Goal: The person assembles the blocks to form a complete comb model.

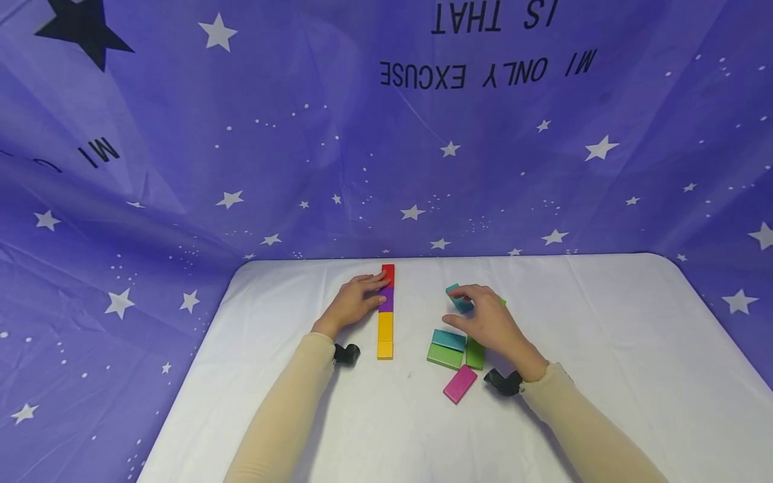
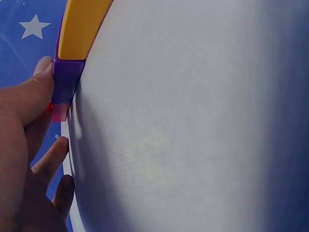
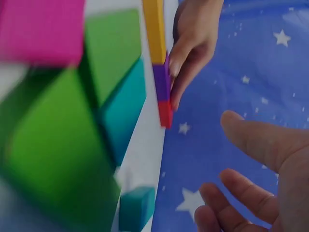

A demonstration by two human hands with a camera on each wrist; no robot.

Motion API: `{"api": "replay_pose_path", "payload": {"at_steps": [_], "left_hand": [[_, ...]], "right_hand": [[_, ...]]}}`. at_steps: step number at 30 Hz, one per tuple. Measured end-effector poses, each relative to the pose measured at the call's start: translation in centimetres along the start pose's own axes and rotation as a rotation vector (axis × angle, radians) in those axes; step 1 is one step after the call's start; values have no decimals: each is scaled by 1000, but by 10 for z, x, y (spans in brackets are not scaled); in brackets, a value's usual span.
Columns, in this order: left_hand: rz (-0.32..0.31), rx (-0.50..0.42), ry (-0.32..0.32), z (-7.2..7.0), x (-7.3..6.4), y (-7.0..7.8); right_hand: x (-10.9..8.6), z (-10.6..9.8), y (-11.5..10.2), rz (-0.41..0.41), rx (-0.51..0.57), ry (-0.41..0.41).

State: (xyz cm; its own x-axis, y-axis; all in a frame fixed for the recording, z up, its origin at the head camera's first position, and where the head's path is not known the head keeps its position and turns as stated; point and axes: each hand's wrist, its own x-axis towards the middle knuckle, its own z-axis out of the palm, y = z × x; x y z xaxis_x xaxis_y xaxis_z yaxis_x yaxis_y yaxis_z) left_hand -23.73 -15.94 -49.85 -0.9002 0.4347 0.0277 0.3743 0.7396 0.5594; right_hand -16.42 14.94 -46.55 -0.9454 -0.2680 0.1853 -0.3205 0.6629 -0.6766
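Four-sided colored blocks form a straight row: red, purple, yellow and a lighter yellow-orange block at the near end. My left hand lies along the row's left side, fingers touching the red block and thumb against the purple one. My right hand hovers with thumb and fingers spread, nothing between them. Below it lies a teal block, partly hidden by the fingers; the right wrist view shows the hand apart from this teal block.
Nearer me lie a second teal block, a green block alongside it, another green block and a pink block. A green corner peeks out behind the right hand. Purple star-printed cloth backs the white table.
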Motion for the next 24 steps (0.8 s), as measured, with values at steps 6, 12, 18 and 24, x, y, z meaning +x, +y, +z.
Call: {"api": "replay_pose_path", "payload": {"at_steps": [6,12,18,24], "left_hand": [[-1,1,1,0,0,0],[6,5,-1,0,-1,-1],[-13,9,-14,1,-1,0],[-3,5,-9,0,-1,2]], "right_hand": [[6,-14,16,17,-14,-39],[15,-21,31,-1,-50,-90],[24,-23,43,-56,-60,-169],[33,-22,49,-75,-67,-258]]}}
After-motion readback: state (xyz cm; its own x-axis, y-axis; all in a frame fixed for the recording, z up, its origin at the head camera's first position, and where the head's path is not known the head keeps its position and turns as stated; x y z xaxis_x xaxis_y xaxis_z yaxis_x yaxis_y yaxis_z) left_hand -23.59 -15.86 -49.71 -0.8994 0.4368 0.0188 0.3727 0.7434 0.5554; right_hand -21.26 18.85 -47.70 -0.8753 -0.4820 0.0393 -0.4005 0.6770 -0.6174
